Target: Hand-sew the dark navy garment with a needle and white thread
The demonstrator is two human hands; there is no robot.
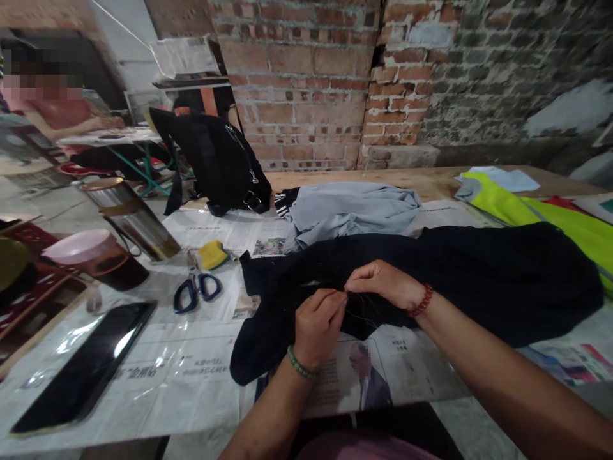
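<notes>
A dark navy garment (498, 281) lies stretched across the table beneath my hands. My left hand (320, 319), with a green bead bracelet, is closed in a pinch over the garment; what its fingertips grip is hidden. Just to the right, my right hand (385, 285), wearing a red bead bracelet, pinches with its fingertips touching or nearly touching the left ones. Fine pale thread (357, 314) trails from the place where the fingertips meet and loops down over the dark cloth. Whether a needle is between the fingers cannot be made out.
On the newspaper-covered table stand or lie scissors (197, 291), a yellow pincushion-like piece (213, 254), a phone (86, 367), a lidded cup (103, 259), and a steel flask (136, 217). Behind are a black backpack (215, 160), grey clothing (352, 207) and a neon-yellow garment (541, 220). A person sits far left.
</notes>
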